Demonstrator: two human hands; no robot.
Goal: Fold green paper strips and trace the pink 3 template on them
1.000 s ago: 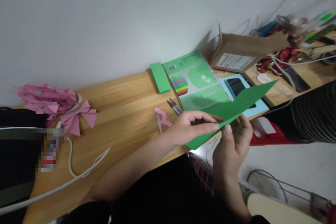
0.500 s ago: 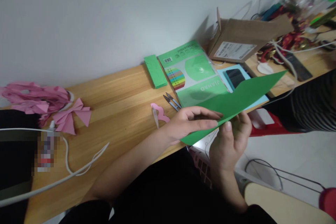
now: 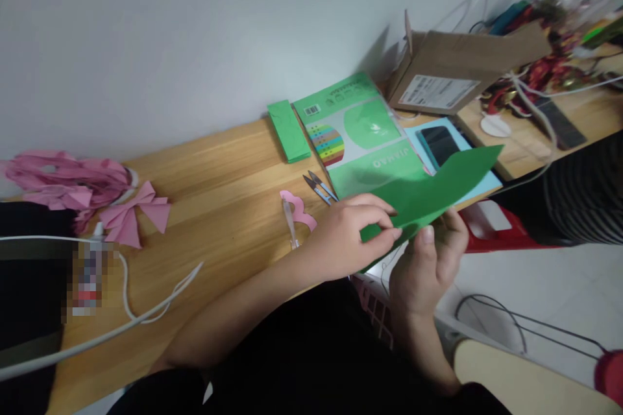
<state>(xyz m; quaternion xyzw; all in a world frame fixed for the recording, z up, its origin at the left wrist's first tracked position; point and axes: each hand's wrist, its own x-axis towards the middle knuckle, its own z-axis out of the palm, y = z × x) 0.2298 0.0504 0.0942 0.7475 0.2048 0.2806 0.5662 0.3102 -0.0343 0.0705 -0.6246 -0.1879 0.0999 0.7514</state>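
A sheet of green paper [image 3: 438, 191] is held up over the table's front edge, its far part bent along a crease. My left hand [image 3: 357, 233] pinches the near part of the sheet between thumb and fingers. My right hand [image 3: 431, 262] grips the lower edge, thumb on the near side and fingers behind. Just past my left hand lie thread snips [image 3: 318, 187] and a pink wavy-edged cutout [image 3: 304, 207] with a slim clear item on it. A folded green paper strip [image 3: 289, 131] rests farther back, beside a green paper pack [image 3: 353, 113].
Pink paper bows [image 3: 136, 211] and a blurred-out tube [image 3: 90, 279] lie at the left, near a white cable [image 3: 121, 324]. A phone [image 3: 438, 146] sits on light-blue paper. Behind it stands an open cardboard box [image 3: 452, 71]. A person's striped sleeve [image 3: 584, 194] shows at the right.
My left hand has slid a little to the right along the paper, with its thumb and fingers closer together. The sheet's far tip has dropped and drawn leftward. My right hand stays nearly in place.
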